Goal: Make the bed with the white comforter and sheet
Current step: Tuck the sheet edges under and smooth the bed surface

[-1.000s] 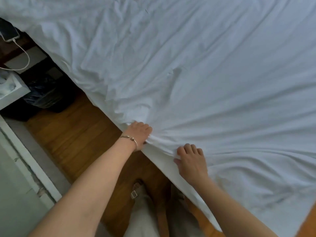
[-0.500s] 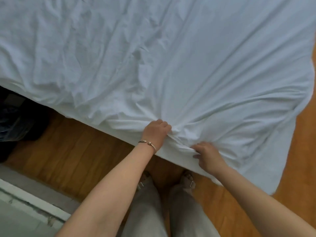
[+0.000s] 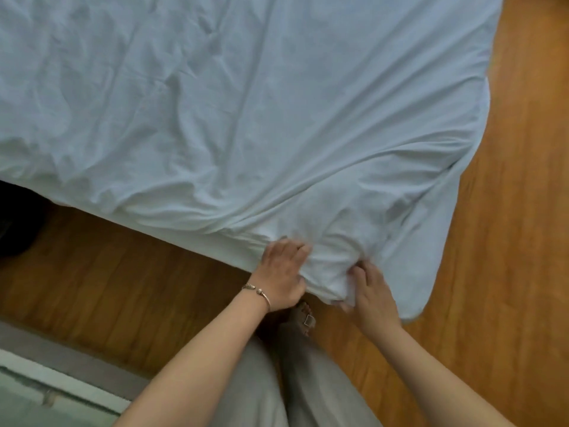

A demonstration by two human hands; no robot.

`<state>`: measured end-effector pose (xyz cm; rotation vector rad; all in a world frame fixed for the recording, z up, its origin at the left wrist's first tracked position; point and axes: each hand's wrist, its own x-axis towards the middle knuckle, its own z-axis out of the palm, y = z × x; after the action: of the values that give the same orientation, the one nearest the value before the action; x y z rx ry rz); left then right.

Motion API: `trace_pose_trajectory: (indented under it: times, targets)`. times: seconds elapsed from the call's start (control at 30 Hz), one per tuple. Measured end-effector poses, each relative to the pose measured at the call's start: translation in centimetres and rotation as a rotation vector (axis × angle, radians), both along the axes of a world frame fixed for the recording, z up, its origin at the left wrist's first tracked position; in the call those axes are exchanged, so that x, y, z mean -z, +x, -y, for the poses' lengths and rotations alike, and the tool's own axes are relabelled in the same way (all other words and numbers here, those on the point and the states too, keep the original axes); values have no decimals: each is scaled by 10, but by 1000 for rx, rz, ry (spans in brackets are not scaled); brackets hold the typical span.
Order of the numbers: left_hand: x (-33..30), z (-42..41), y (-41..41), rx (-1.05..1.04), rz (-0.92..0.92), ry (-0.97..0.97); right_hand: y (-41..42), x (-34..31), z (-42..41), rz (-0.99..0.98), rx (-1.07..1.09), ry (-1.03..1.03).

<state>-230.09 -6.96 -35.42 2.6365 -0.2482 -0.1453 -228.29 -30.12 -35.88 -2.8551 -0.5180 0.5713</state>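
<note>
Your left hand [image 3: 284, 271] and your right hand [image 3: 371, 292] both hold a bunched bit of the white sheet [image 3: 246, 103] at the bed's near edge, above the wood floor [image 3: 517, 211].

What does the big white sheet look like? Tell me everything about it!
The white sheet looks like soft, thin cloth, full of wrinkles. It is spread over the bed, and its edge hangs toward the wooden floor. Near the corner the cloth is bunched, with long folds fanning away. The left hand grips it there, and the right hand pinches it beside.
</note>
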Motion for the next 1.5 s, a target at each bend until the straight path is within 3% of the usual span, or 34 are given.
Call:
trace_pose_trajectory:
  times: [0.07,0.17,0.27,0.33,0.5,0.6,0.73,0.93,1.07,1.2,1.37,1.43,1.5]
  targets:
    - [-1,30,1,-93,-56,-44,17,-2,19,-17,-75,84]
    - [-4,63,6,-254,-103,26,39,-20,16,-187,360,424]
    - [-18,82,21,-402,-169,-56,62,-33,-1,-333,688,719]
    - [-26,90,33,-480,-193,-108,73,-40,-11,-398,769,771]
    - [-22,89,54,-498,-242,51,103,-31,-1,-578,874,886]
    - [-20,97,53,-651,-192,-161,109,-21,17,-645,710,791]
    - [-30,99,51,-960,-146,-534,112,-20,33,-709,783,887]
    - [-49,105,42,-948,-9,-194,125,-22,25,-904,878,1033]
    - [-47,110,46,-963,-121,-228,124,-18,34,-928,1037,1096]
    - [-41,130,26,-815,-228,-247,120,-21,43,-974,906,1069]
    - [-47,158,-3,-572,-293,-320,89,-29,59,-1325,971,1433]
    - [-49,160,-7,-506,-311,-252,79,-37,65,-1394,949,1519]
    - [-45,164,-9,-486,-370,-112,82,-48,64,-1270,851,1437]
